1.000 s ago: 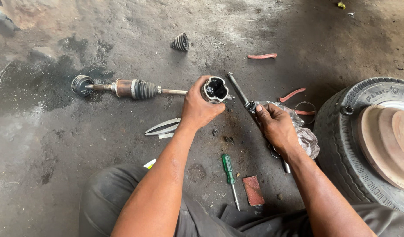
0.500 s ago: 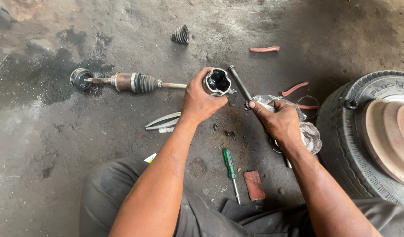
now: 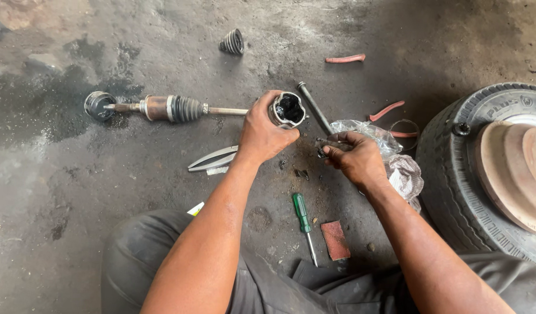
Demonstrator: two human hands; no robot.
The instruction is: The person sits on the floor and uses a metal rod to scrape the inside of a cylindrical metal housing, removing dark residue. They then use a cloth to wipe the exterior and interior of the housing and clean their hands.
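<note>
Fingers of our left hand [image 3: 267, 135] clenched the grey, grease-filled metal joint cup [image 3: 288, 109] ending the long steel axle shaft [image 3: 180, 109], tilting its mouth upward for access; our right hand [image 3: 354, 158] pinched a small dark part [image 3: 321, 152] beside it.

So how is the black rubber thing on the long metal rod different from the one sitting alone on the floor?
The rubber boot on the axle shaft lies on its side, clamped around the rod; the loose rubber boot sits free on the concrete, away from both hands. The fitted one lies nearer the left hand, which grips the shaft's greasy cup end. Both are black, ribbed and cone-shaped.
</note>
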